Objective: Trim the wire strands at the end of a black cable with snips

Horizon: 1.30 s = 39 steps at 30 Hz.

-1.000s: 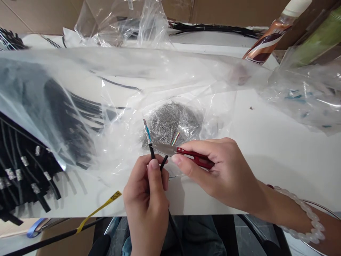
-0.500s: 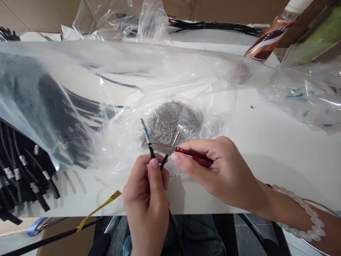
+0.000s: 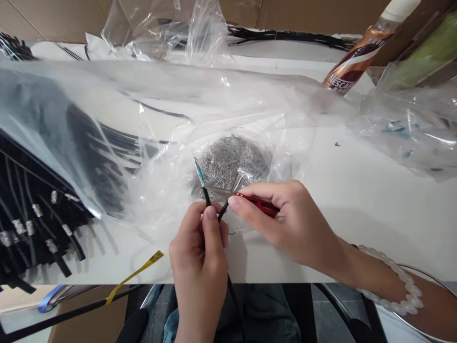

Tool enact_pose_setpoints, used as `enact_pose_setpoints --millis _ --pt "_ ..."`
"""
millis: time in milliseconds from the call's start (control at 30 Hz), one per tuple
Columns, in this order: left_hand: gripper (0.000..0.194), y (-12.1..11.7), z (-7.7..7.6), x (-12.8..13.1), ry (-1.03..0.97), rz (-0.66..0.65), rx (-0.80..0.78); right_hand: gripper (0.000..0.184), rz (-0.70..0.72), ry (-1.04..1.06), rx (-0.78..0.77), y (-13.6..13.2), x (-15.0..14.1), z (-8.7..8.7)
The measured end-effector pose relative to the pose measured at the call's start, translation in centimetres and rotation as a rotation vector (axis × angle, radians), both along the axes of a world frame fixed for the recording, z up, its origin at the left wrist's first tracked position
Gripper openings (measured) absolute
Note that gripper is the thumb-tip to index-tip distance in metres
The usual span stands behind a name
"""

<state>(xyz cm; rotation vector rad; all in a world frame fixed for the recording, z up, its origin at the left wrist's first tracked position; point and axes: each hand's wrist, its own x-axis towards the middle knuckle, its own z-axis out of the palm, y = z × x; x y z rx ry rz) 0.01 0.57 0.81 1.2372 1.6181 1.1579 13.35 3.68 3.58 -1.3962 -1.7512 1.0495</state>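
My left hand [image 3: 200, 259] is closed around two thin black cables [image 3: 206, 197], held upright with thumb and fingers. Their stripped ends show coloured wires [image 3: 198, 170] and foil. My right hand [image 3: 285, 219] grips small red-handled thread snips [image 3: 255, 202]. The snips' metal blades [image 3: 218, 192] lie across the cables just below the stripped ends. Behind them a heap of silvery shielding strands [image 3: 232, 159] lies on clear plastic.
Clear plastic bags [image 3: 171, 100] cover the white table [image 3: 357, 190]. Bundles of black cables [image 3: 32, 209] lie at the left, more along the back edge. A brown coffee bottle [image 3: 352, 62] leans at the upper right. A yellow tag strip [image 3: 135, 274] hangs at the table's front edge.
Both hands with cables and snips have shifted slightly up and away from me. The snips' blades sit a little closer to the right cable's stripped end.
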Motion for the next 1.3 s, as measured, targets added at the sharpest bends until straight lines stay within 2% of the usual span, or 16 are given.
enact_pose_setpoints --millis 133,333,533,767,933,1133,1300 --pt "0.027 0.4 0.3 -0.6 0.073 -0.044 -0.072 0.037 -0.038 -0.053 0.018 0.2 0.0 -0.2" --pt "0.029 1.2 1.8 -0.9 0.259 -0.118 -0.102 0.044 -0.068 -0.036 -0.073 0.4 0.2 0.0" --pt "0.030 1.6 2.6 -0.7 0.328 -0.104 -0.104 0.046 -0.076 -0.038 -0.065 0.6 0.4 -0.1" --pt "0.030 1.7 2.4 -0.5 0.285 -0.095 -0.109 0.042 -0.113 -0.035 -0.084 0.7 0.4 -0.5" --pt "0.023 1.2 1.9 -0.8 0.165 -0.059 -0.042 0.048 -0.142 0.059 -0.076 0.7 0.5 -0.6" --pt "0.022 0.7 0.6 -1.0 0.175 -0.015 0.048 0.041 -0.073 0.078 -0.138 0.3 0.3 -0.5" --pt "0.018 0.6 0.4 -0.7 0.203 0.039 0.088 0.041 -0.042 0.103 -0.161 0.2 0.5 -0.4"
